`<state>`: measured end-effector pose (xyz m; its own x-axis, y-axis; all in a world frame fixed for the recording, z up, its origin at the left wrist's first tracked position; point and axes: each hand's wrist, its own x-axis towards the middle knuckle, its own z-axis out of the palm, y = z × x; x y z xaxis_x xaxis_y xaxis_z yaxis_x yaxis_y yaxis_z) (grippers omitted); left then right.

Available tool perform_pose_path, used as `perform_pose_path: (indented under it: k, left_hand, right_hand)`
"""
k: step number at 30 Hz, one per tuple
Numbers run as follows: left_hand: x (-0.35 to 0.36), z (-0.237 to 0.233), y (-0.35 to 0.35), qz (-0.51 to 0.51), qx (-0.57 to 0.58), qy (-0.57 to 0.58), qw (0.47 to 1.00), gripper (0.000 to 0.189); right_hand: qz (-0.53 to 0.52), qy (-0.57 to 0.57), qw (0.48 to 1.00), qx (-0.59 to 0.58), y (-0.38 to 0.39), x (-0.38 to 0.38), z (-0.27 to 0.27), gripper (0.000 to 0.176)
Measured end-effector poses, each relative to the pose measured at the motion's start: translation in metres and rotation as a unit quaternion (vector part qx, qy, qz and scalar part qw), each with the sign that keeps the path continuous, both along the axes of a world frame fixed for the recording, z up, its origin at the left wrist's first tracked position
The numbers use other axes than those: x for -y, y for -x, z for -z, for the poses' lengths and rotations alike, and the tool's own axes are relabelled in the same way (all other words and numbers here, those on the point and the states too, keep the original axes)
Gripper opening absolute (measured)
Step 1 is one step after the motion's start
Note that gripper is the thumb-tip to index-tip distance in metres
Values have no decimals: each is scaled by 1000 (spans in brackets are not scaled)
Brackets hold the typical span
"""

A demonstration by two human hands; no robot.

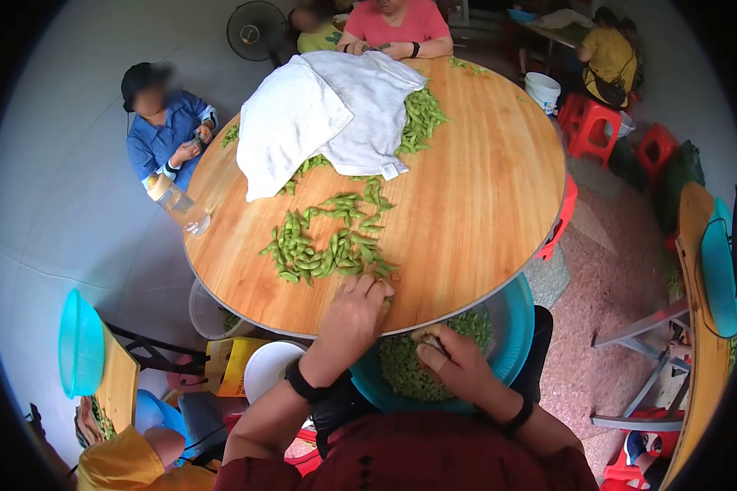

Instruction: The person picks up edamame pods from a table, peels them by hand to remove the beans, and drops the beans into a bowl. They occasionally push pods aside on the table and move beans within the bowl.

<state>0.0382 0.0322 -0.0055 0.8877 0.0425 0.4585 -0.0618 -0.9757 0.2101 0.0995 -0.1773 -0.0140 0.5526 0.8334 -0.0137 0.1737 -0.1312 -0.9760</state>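
Observation:
My left hand rests at the near edge of the round wooden table, its fingers curled beside a loose pile of green soybean pods; whatever is under the fingers is hidden. Just past the table edge, my right hand is closed, thumb against the fingers, around something small that I cannot make out. Coverings show on its fingertips. Below it sits a teal basin holding many shelled green beans.
White towels cover more pods at the table's far side. A bottle stands at the left edge. People sit at the left and far side. Red stools and a white bucket stand right. A white bowl is at lower left.

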Motion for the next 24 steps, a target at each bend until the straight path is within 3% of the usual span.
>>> perform_pose_path:
  k: [1,3,4,6,9,16,18,24]
  left_hand:
    - [4,-2,6,1,-1,0,1000,16]
    - [13,-5,18,15,-41,138,989,18]
    - [19,-8,23,16,-43,140,989,18]
    - [29,-14,31,56,-95,272,956,21]
    - [34,-17,35,46,-80,324,942,26]
    - [34,-18,35,32,-50,291,955,21]
    - [32,-25,36,30,-113,269,956,13]
    - [32,-22,42,45,-113,230,966,9]
  right_hand:
    - [31,-18,999,-9,-1,-4,-2,27]
    - [47,-33,998,9,-1,-12,-8,26]
    - [59,-48,997,29,-1,-12,-9,25]
    - [44,-42,997,42,-2,-13,1,23]
    - [17,-32,998,57,-2,-14,4,21]
    - [-17,-25,995,90,-2,-11,8,24]
    - [-17,-19,994,103,-1,-10,2,24]
    - [-36,3,990,140,0,-8,-10,18]
